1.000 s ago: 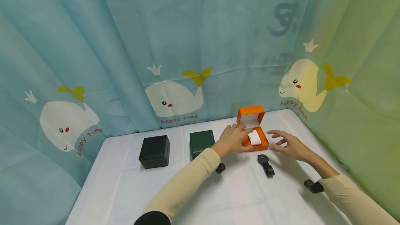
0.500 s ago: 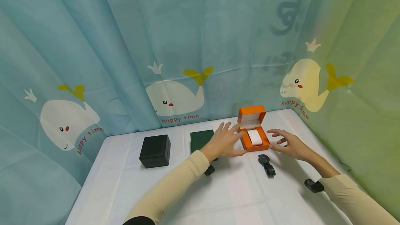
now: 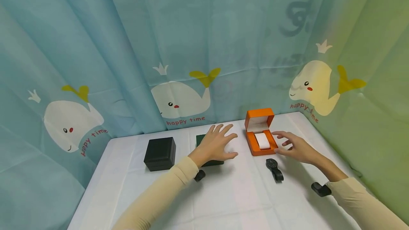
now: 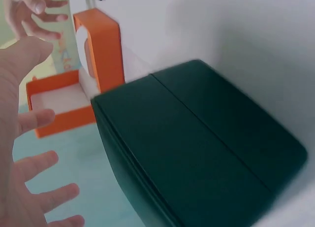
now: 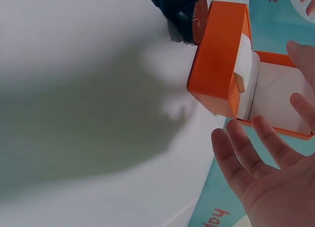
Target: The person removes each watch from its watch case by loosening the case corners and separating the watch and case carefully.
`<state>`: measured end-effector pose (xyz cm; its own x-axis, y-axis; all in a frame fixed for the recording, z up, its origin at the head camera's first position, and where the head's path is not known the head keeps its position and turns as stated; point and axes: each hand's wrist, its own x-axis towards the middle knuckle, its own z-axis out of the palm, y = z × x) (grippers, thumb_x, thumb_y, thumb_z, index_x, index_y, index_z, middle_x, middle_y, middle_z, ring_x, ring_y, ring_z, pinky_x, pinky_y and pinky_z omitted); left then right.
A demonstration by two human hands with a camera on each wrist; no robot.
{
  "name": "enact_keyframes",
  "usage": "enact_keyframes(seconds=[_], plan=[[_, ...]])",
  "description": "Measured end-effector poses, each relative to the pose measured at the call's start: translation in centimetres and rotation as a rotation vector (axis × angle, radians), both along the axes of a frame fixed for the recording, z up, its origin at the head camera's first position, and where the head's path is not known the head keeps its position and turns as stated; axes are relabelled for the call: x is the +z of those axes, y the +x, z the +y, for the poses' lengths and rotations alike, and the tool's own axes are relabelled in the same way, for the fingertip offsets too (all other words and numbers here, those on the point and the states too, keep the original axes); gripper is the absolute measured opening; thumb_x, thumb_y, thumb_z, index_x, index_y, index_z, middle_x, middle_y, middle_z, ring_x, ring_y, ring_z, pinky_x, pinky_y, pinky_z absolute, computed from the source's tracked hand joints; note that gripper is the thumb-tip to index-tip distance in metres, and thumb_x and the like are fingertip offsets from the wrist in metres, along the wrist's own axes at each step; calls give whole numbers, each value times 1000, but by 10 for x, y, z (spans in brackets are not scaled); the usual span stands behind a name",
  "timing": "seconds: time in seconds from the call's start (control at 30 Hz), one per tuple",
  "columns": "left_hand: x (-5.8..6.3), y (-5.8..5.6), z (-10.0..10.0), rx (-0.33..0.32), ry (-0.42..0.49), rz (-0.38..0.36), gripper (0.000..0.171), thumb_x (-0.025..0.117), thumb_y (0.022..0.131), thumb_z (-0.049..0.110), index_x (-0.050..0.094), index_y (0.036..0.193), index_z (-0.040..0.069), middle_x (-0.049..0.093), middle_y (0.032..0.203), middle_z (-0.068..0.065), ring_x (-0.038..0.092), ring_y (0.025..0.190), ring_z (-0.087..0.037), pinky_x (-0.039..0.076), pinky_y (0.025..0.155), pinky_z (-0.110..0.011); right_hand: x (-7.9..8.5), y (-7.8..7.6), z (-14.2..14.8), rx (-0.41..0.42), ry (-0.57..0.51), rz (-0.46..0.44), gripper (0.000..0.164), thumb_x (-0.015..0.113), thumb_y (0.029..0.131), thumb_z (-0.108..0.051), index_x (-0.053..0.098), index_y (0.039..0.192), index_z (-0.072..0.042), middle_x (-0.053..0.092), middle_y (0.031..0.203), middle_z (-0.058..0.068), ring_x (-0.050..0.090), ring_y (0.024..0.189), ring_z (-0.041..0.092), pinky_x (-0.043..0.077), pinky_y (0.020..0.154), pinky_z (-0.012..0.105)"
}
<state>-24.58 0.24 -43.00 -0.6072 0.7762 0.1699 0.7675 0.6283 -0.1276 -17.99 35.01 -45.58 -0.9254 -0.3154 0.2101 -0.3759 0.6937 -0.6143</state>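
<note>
An orange watch box [image 3: 263,152] stands with its lid raised, a white cushion [image 3: 262,140] inside it. At its right side is my right hand [image 3: 297,148], fingers loosely bent with nothing between them, fingertips right by the box wall. My left hand [image 3: 214,145] is spread over the closed green box [image 4: 197,138], partly covering it in the head view; it holds nothing. In front of the orange box lies a black wristwatch [image 3: 275,170], its strap looped, close to the box in the right wrist view.
A closed black box [image 3: 159,154] sits at the left, beside the green one. All stand on a white-covered table [image 3: 236,201]. Behind hangs a blue curtain [image 3: 179,45] with whale prints, and a green curtain [image 3: 380,134] borders the right side.
My left hand has moved left, away from the open orange box to over the green box, its fingers spreading. My right hand has stayed by the orange box.
</note>
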Motion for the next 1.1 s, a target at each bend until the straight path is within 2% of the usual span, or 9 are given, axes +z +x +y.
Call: enact_keyframes(seconds=[0.27,0.4,0.73,0.93,1.1], plan=[[4,0,-34,17,47,-10,62,61,92,66,59,142,29,41,159,-9,46,138,-36,40,110,-58,6,-4,-9,15,38,-2,66,80,91,-24,51,145,0,56,137,29,67,101,38,60,77,44],[5,1,-52,31,88,-27,63,62,92,64,58,144,28,41,159,-11,47,137,-36,40,109,-60,10,-7,-16,49,31,0,66,81,91,-25,51,146,-1,55,139,28,66,103,39,59,78,46],[3,3,-96,115,124,-60,67,63,92,63,55,147,27,40,160,-11,45,139,-38,37,110,-62,20,-20,-36,115,21,31,67,83,89,-20,51,145,-1,58,133,24,64,105,41,58,81,54],[1,4,-113,131,158,-67,67,64,92,62,54,148,27,41,159,-13,46,139,-40,37,111,-61,22,-32,-51,208,-10,78,60,82,90,-18,55,143,-7,58,140,18,64,107,39,56,82,55],[-1,7,-122,136,185,-70,67,65,91,61,53,148,28,42,159,-13,46,138,-40,37,111,-60,24,-37,-67,240,-34,47,61,82,90,-15,55,143,-4,54,143,24,63,109,46,56,80,57]])
